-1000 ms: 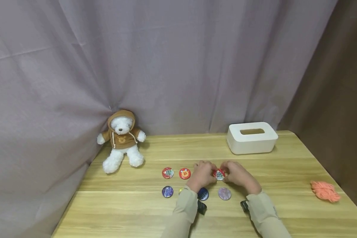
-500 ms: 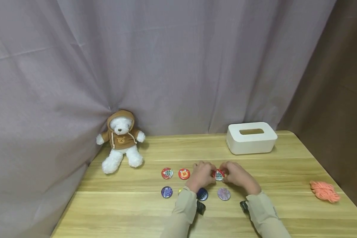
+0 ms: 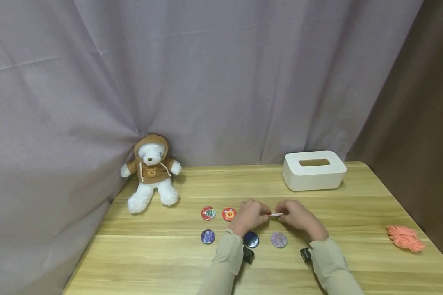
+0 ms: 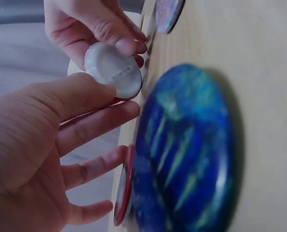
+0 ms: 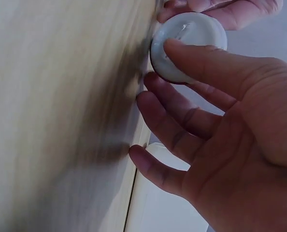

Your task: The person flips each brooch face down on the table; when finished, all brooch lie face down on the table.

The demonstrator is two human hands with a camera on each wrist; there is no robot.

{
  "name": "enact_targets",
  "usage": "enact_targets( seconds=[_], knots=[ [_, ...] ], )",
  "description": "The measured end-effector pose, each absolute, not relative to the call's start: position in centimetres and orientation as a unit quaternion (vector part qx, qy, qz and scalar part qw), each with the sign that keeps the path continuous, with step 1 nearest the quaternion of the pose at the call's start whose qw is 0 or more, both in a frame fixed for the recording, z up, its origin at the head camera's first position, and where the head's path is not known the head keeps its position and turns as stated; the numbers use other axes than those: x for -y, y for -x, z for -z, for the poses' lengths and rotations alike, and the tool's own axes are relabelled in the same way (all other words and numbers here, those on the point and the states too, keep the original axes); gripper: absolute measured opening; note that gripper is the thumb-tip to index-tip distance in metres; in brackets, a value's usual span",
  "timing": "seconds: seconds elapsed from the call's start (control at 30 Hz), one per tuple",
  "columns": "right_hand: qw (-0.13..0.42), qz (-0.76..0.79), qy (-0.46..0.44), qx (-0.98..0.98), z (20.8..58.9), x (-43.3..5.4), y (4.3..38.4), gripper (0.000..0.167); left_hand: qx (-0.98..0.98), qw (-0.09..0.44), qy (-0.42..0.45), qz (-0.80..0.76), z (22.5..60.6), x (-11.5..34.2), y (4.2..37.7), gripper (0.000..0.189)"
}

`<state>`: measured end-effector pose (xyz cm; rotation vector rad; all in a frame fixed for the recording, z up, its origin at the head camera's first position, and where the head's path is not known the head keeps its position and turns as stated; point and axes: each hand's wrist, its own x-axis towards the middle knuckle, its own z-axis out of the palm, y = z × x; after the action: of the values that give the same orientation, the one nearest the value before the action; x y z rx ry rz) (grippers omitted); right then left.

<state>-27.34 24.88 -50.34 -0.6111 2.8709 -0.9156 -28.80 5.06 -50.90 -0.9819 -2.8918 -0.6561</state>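
Grey curtains (image 3: 206, 82) hang behind the table (image 3: 133, 262); the left hand (image 3: 249, 217) and right hand (image 3: 299, 215) pinch a tilted pin badge (image 4: 114, 68) between their fingers, a lilac badge (image 3: 279, 240) lying at its six o'clock.

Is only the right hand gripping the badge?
No, the left hand also pinches the badge, opposite the right hand.

In the head view, we count five round badges (image 3: 278, 240) on one worktop (image 3: 151, 262), a sixth badge (image 4: 107, 65) in two hands (image 3: 249, 216) (image 3: 299, 216), one teddy bear (image 3: 153, 174), one tissue box (image 3: 314, 181) and one bundle of yarn (image 3: 405, 238).
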Motion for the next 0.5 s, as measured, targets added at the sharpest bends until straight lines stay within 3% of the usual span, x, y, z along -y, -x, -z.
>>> enact_targets(
  seconds=[0.27, 0.5],
  knots=[
    [0.022, 0.295, 0.212, -0.931, 50.0, -25.2, 27.3, 0.01, 0.921, 0.034, 0.335, 0.194, 51.3, -6.0, 28.8, 0.004],
    [0.021, 0.304, 0.211, -0.929, 49.9, -25.2, 27.3, 0.01, 0.921, 0.043, 0.33, 0.204, 51.4, -6.4, 28.9, 0.004]
  ],
)
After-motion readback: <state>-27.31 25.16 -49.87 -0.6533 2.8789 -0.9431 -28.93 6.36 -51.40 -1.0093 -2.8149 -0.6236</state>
